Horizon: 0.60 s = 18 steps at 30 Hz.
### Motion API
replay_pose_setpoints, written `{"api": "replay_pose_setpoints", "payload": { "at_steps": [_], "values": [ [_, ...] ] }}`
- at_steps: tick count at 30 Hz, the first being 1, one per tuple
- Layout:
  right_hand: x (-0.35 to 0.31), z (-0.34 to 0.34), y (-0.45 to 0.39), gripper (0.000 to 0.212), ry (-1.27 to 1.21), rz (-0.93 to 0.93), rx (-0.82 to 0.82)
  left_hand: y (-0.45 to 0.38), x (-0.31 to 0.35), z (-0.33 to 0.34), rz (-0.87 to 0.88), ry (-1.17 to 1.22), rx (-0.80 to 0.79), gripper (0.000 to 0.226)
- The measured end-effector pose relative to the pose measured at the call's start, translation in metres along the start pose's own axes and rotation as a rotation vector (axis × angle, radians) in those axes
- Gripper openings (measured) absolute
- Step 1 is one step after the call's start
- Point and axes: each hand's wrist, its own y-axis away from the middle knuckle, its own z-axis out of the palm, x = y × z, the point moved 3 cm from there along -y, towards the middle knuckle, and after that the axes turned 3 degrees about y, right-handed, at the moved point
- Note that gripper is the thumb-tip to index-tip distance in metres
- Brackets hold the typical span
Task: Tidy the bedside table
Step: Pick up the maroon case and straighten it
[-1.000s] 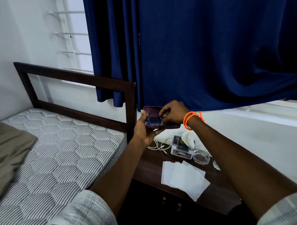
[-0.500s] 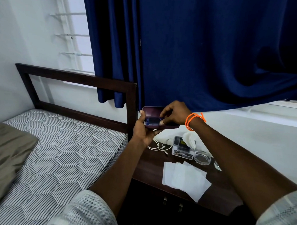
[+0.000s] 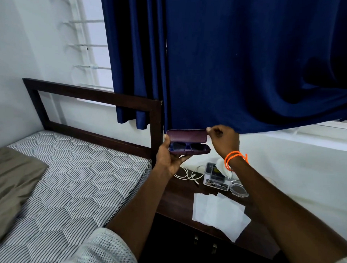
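Glasses case, purple hard shell, oblong with rounded ends, lid hinged up, held in the air above the worktop's left end. Dark sunglasses lie inside the lower half. Left hand cups the base from below, thumb on the left end, grip wrapped round the case. Right hand pinches the lid's right edge with fingertips; orange cord bracelet doubled on that wrist. White mesh-knit sleeves on both arms.

Worktop is dark brown wood, smooth, with a drawer front below carrying small metal pulls. On it: white coiled cable at the back left, small boxy grey device with a printed label too blurred to read, crumpled white tissue just behind it, round clear glass dish just beside it, flat white paper sheets overlapping near the front edge.

Bed to the left: mattress quilted in hexagons with fine grey stripes, dark wood open-frame headboard, olive-brown cloth rumpled on it. Navy curtain, heavy weave, hangs over a barred window; walls white.
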Motion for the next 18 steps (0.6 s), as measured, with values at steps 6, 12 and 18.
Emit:
{"api": "replay_pose_setpoints", "payload": {
  "at_steps": [6,12,18],
  "values": [
    [0.006,0.017,0.030,0.052,-0.739,0.614,-0.519,0.001,-0.003,-0.003,-0.004,-0.002,0.022,0.050],
    [-0.001,0.021,0.034,0.062,-0.974,0.709,-0.536,0.000,-0.004,-0.005,0.012,-0.090,0.031,0.048],
    [0.001,0.025,0.029,0.068,-1.033,0.778,-0.503,0.000,0.004,-0.002,-0.011,-0.105,0.006,0.059]
  ]
}}
